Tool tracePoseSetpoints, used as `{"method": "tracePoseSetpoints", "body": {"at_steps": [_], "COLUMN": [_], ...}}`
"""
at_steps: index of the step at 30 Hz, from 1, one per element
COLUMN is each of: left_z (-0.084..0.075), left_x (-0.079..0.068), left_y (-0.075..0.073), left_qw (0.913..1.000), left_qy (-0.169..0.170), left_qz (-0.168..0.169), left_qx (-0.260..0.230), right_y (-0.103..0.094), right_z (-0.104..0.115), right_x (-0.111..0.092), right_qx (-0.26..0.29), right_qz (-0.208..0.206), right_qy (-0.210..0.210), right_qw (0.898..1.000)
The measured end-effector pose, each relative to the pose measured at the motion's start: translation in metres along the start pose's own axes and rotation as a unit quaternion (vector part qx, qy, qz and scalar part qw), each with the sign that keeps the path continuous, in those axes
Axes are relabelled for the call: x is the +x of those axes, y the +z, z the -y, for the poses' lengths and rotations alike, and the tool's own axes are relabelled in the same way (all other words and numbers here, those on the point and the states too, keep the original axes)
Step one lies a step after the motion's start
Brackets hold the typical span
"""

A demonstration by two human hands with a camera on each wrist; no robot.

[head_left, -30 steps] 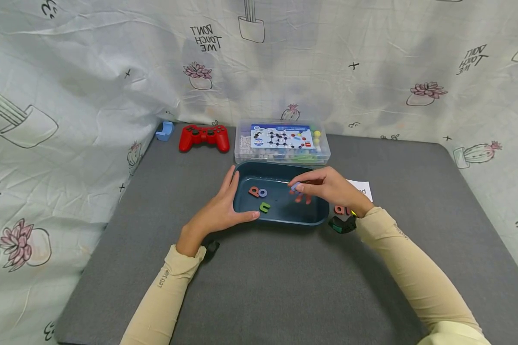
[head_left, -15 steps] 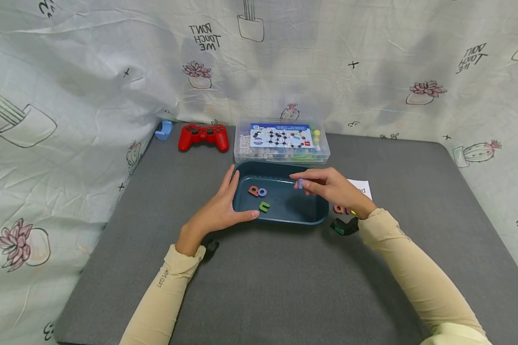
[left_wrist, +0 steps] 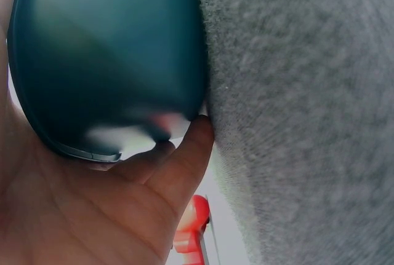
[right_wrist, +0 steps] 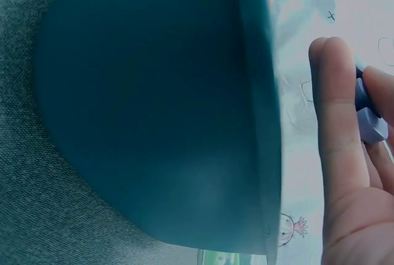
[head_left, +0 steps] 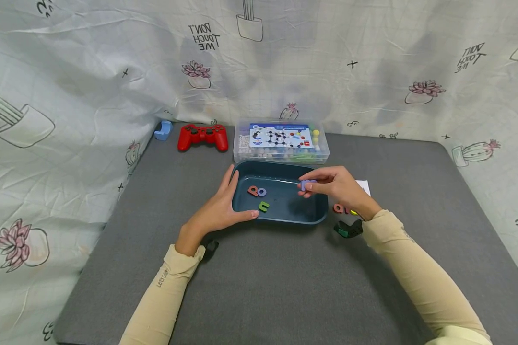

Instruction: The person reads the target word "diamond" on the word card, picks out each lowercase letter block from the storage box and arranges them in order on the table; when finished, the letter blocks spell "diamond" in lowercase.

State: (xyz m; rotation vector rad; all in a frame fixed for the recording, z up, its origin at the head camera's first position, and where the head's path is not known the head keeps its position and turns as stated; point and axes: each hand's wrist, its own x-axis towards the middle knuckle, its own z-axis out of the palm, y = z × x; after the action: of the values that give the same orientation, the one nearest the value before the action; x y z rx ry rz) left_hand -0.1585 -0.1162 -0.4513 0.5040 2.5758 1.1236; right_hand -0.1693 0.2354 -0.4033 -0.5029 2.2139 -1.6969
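Observation:
My left hand (head_left: 217,211) holds the left end of a dark teal tray (head_left: 285,221), thumb along its front side and fingers at the back left corner. The palm also shows against the tray's end in the left wrist view. Over the tray's right side, my right hand (head_left: 338,187) pinches a purple toy letter (head_left: 307,185); fingers partly cover it. In the right wrist view, that purple letter (right_wrist: 371,125) sits between thumb and fingers, above the rim. Inside the tray lie a reddish letter (head_left: 252,190), a purple "o" (head_left: 262,192) and a green "n" (head_left: 264,206).
Right of the tray, a reddish "a" (head_left: 338,208) and a yellow letter (head_left: 354,212) lie near a white card (head_left: 365,186), partly hidden by my right hand. Behind stand a clear box (head_left: 280,152) of small parts, a red game controller (head_left: 203,138) and a blue block (head_left: 163,130).
My right hand has shifted slightly right with the purple letter, which has turned between the fingers. The left hand and the tray stay where they were.

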Motion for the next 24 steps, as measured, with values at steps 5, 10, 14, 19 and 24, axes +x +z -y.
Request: {"method": "tracePoseSetpoints", "body": {"at_steps": [5,10,14,19,24], "left_z": [-0.001,0.000,0.000,-0.001,-0.001], "left_x": [0.000,-0.001,-0.001,-0.001,-0.001], "left_y": [0.000,0.000,0.000,0.001,0.000], "left_qw": [1.0000,1.0000,1.0000,1.0000,1.0000], "left_qy": [0.000,0.001,0.002,0.001,0.005], "left_qz": [0.000,-0.001,0.001,0.003,0.001], "left_qx": [-0.002,0.001,0.003,-0.003,-0.003], "right_y": [-0.005,-0.012,-0.016,-0.022,-0.025], "right_z": [-0.002,-0.004,-0.008,-0.012,-0.013], "right_x": [-0.006,-0.014,-0.018,-0.023,-0.029], "right_qx": [0.010,0.047,0.119,0.139,0.155], "right_qz": [-0.008,0.018,0.036,0.021,-0.018], "right_qy": [0.019,0.018,0.007,0.009,0.020], "right_qw": [1.000,0.999,0.992,0.990,0.988]}}
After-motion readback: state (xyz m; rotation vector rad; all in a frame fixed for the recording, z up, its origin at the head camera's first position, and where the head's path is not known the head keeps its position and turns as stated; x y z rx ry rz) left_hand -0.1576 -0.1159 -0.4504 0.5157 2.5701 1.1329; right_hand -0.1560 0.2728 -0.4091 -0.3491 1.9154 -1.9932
